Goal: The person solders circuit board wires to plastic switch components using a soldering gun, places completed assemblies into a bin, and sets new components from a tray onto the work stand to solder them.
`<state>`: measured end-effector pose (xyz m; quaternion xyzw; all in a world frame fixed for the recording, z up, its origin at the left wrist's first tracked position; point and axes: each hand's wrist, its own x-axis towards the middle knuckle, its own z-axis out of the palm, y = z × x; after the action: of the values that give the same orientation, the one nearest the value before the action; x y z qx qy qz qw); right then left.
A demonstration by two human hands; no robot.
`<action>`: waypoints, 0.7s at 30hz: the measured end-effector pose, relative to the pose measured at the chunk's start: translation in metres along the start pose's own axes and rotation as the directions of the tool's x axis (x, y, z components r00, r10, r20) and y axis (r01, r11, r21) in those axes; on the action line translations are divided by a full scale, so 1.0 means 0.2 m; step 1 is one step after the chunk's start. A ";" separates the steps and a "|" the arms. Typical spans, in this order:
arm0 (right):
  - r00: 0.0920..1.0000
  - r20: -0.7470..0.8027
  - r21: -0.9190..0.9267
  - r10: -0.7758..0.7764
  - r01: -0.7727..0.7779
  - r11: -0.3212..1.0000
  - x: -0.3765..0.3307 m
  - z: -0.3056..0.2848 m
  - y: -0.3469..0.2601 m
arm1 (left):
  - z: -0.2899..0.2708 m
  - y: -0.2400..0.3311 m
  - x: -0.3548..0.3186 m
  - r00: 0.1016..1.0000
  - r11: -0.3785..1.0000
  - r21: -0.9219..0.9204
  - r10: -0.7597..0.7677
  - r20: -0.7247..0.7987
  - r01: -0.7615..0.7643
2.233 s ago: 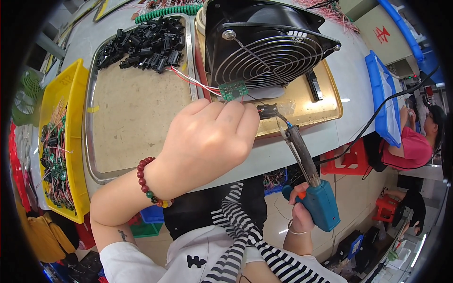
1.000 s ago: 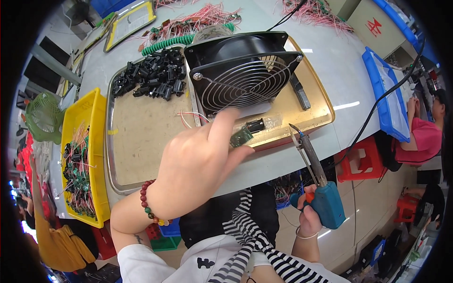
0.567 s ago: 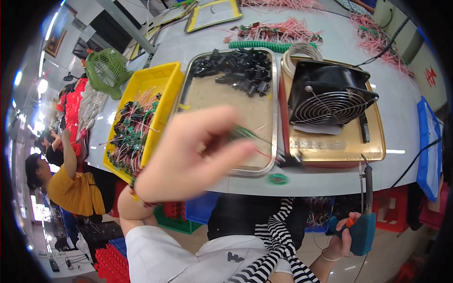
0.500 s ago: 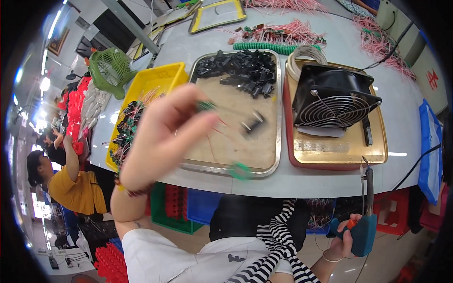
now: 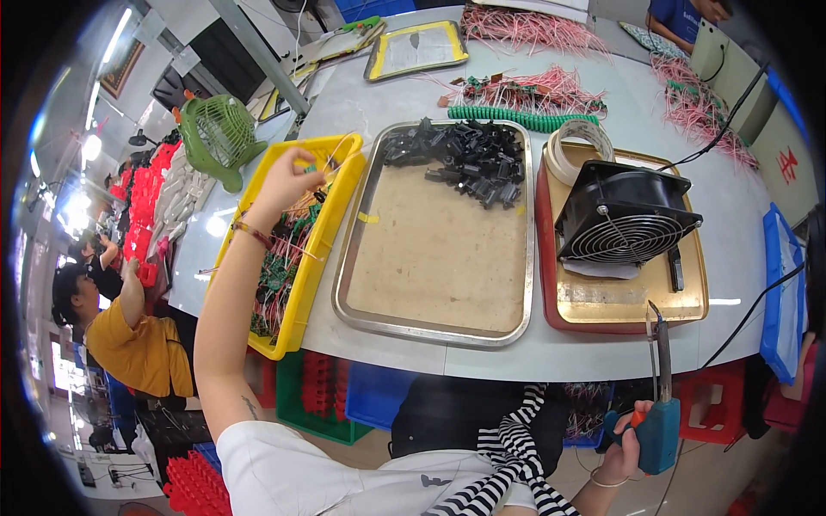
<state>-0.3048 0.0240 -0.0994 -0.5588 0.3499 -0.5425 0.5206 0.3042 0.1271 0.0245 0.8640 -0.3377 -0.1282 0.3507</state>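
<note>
My left hand [image 5: 288,182] is over the far part of a yellow bin [image 5: 311,297], fingers bent toward the thumb. Thin wires show beside its fingertips; whether they are in its grasp is hidden. Inside the bin lie several small green circuit boards [image 5: 277,268] with red and white wires and black parts. At the lower right, my right hand [image 5: 621,449] is wrapped round the handle of a blue-green soldering gun [image 5: 661,437], its tip pointing up near the gold tray. A metal tray [image 5: 434,275] in the middle holds a heap of black plastic parts [image 5: 469,159] at its far end.
A black fan [image 5: 624,211] and a white tape roll [image 5: 581,150] stand on a gold tray [image 5: 594,301]. Behind are a green coiled cord [image 5: 520,119] and bundles of pink wires [image 5: 533,33]. A green fan [image 5: 219,138] stands left; co-workers sit left and far right.
My left hand has swung left and away from above the metal tray to the yellow bin. The wired green board and black part it carried no longer show over the tray. My right hand holds nearly still.
</note>
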 end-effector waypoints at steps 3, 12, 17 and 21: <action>0.999 -0.021 0.021 0.049 -0.048 0.999 0.00 -0.02 0.01 | 0.01 -0.06 -0.01 0.997 0.955 0.292 -0.063 0.036 0.050; 1.000 0.020 0.020 -0.002 0.002 1.000 0.01 -0.02 0.03 | 0.00 -0.10 0.02 0.959 0.934 0.351 -0.156 0.235 0.066; 1.000 0.010 0.040 0.003 -0.003 0.999 0.00 -0.02 0.02 | 0.11 0.16 -0.08 0.951 0.620 0.745 0.303 0.060 -0.245; 0.999 0.042 0.090 0.008 -0.012 0.996 0.01 -0.01 0.00 | 0.45 0.54 -0.13 0.848 0.672 0.573 0.524 0.079 -0.469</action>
<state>-0.3055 0.0218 -0.0989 -0.5439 0.3170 -0.5434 0.5553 0.1915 0.0409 0.0334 0.8084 -0.5655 0.1197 0.1113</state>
